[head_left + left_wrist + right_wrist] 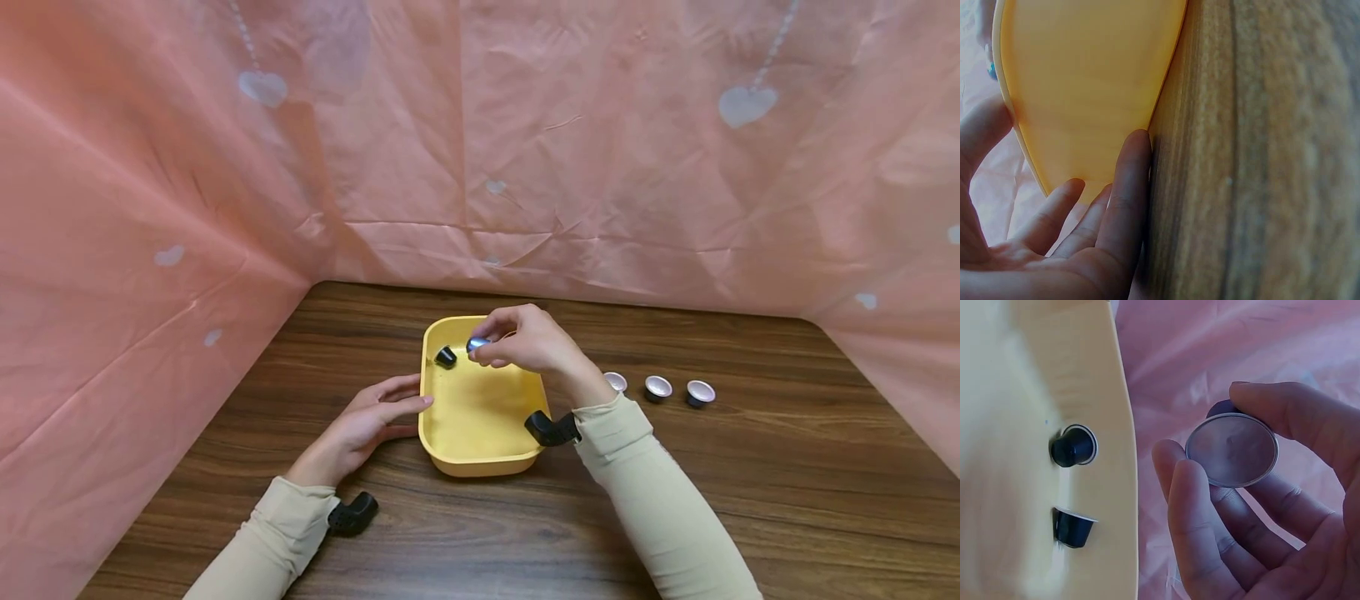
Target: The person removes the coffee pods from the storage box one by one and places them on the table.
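Observation:
My right hand (525, 337) is above the far end of a yellow plastic bin (480, 460). It pinches a blue coffee capsule (477, 343) between thumb and fingers. The capsule's round foil lid (1232, 451) faces the right wrist camera. Inside the bin, two dark coffee capsules lie by the wall: one capsule (1074, 447) above another capsule (1074, 527) in the right wrist view. Only one dark capsule (446, 357) shows there in the head view. My left hand (367, 421) rests against the bin's left side, thumb at the rim, fingers extended along the outer wall (1091, 125).
To the right of the bin, three capsules stand lid up in a row on the wooden table (787, 467): a partly hidden capsule (615, 382), a middle capsule (658, 388) and an outer capsule (701, 393). A pink cloth (600, 167) with hearts hangs behind and beside the table.

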Available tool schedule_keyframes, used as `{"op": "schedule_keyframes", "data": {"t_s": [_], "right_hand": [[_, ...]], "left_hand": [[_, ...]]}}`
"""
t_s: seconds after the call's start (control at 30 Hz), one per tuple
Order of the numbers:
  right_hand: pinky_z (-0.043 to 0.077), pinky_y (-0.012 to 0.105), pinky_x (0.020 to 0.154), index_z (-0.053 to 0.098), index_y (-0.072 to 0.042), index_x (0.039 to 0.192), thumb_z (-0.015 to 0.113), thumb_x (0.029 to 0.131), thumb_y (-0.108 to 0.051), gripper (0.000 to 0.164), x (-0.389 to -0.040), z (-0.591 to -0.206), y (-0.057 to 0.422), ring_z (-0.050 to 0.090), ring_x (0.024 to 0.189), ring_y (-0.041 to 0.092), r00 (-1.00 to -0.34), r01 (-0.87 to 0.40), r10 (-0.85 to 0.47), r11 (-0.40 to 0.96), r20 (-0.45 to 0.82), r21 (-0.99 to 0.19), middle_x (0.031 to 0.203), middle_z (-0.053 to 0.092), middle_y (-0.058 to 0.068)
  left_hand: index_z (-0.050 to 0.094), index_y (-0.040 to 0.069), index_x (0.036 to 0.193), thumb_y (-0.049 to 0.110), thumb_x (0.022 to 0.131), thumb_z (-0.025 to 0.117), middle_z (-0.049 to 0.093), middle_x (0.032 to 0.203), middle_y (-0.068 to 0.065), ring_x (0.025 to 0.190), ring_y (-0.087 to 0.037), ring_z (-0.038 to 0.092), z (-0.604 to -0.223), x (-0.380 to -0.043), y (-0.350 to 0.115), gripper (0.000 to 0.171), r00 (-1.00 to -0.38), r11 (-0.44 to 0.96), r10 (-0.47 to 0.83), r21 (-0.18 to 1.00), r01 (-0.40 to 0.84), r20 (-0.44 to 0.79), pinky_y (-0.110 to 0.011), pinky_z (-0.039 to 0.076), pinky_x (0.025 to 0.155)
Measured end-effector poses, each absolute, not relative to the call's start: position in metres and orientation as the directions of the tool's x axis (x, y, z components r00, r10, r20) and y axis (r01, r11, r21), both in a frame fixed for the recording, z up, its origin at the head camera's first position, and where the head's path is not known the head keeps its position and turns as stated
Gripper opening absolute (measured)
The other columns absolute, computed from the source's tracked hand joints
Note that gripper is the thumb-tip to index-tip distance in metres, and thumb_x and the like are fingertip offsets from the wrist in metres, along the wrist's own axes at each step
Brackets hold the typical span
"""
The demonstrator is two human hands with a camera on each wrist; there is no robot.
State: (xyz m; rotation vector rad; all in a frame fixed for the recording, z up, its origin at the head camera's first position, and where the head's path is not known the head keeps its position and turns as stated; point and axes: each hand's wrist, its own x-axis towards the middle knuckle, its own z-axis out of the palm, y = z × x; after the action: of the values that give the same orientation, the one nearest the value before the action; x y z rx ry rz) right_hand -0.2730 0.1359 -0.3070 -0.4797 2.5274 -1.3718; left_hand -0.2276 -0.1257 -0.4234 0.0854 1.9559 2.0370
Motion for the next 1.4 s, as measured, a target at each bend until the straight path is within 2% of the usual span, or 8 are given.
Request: {"op": "schedule_keyframes", "data": {"t_s": [0.3,0.43,0.7,0.97,1.2,1.4], "right_hand": [[0.066,0.035,0.086,0.079,-0.006,0.113,0.087,0.089,-0.017,0.028,-0.266,-0.311,0.156,0.078,0.091,0.021,-0.930,-0.170,-0.368,0.458,-0.012,-0.873,0.105,0.079,0.008],[0.067,0.038,0.088,0.079,-0.004,0.113,0.087,0.088,-0.013,0.028,-0.263,-0.315,0.162,0.077,0.089,0.018,-0.936,-0.147,-0.353,0.401,-0.005,-0.904,0.105,0.079,0.009],[0.066,0.035,0.087,0.077,0.002,0.116,0.086,0.089,-0.007,0.030,-0.258,-0.322,0.161,0.076,0.088,0.016,-0.930,-0.121,-0.368,0.305,0.000,-0.945,0.107,0.077,0.009],[0.066,0.044,0.093,0.078,0.000,0.114,0.086,0.089,-0.008,0.028,-0.259,-0.321,0.158,0.075,0.090,0.016,-0.926,-0.131,-0.376,0.319,0.001,-0.939,0.105,0.078,0.009],[0.066,0.035,0.087,0.079,-0.002,0.113,0.086,0.089,-0.008,0.026,-0.259,-0.322,0.158,0.074,0.090,0.016,-0.930,-0.120,-0.367,0.329,-0.010,-0.937,0.108,0.078,0.008],[0.066,0.034,0.086,0.078,-0.002,0.114,0.087,0.088,-0.010,0.028,-0.257,-0.322,0.158,0.074,0.092,0.017,-0.931,-0.125,-0.365,0.342,-0.009,-0.931,0.110,0.078,0.009]], "left_hand": [[0.048,0.007,0.159,0.021,0.101,0.076,0.055,0.158,-0.017,0.125,-0.018,0.067,-0.423,-0.230,-0.123,0.066,-0.947,-0.012,0.271,0.983,-0.184,-0.174,-0.045,0.057,0.110],[0.048,0.007,0.160,0.020,0.101,0.076,0.056,0.158,-0.018,0.125,-0.018,0.067,-0.424,-0.231,-0.123,0.066,-0.946,-0.013,0.274,0.982,-0.186,-0.176,-0.044,0.058,0.109],[0.044,0.004,0.161,0.021,0.102,0.074,0.051,0.161,-0.019,0.125,-0.017,0.067,-0.421,-0.227,-0.128,0.069,-0.944,-0.013,0.279,0.983,-0.185,-0.174,-0.045,0.057,0.111],[0.044,0.004,0.162,0.020,0.103,0.073,0.051,0.162,-0.020,0.122,-0.015,0.067,-0.419,-0.225,-0.132,0.068,-0.948,-0.018,0.266,0.983,-0.184,-0.173,-0.044,0.057,0.110],[0.043,0.003,0.162,0.020,0.103,0.072,0.050,0.163,-0.021,0.124,-0.016,0.066,-0.420,-0.224,-0.135,0.068,-0.948,-0.011,0.267,0.984,-0.180,-0.171,-0.044,0.056,0.111],[0.043,0.004,0.162,0.020,0.103,0.072,0.049,0.163,-0.020,0.125,-0.017,0.066,-0.419,-0.223,-0.136,0.068,-0.947,-0.010,0.271,0.984,-0.181,-0.171,-0.044,0.056,0.111]]}}
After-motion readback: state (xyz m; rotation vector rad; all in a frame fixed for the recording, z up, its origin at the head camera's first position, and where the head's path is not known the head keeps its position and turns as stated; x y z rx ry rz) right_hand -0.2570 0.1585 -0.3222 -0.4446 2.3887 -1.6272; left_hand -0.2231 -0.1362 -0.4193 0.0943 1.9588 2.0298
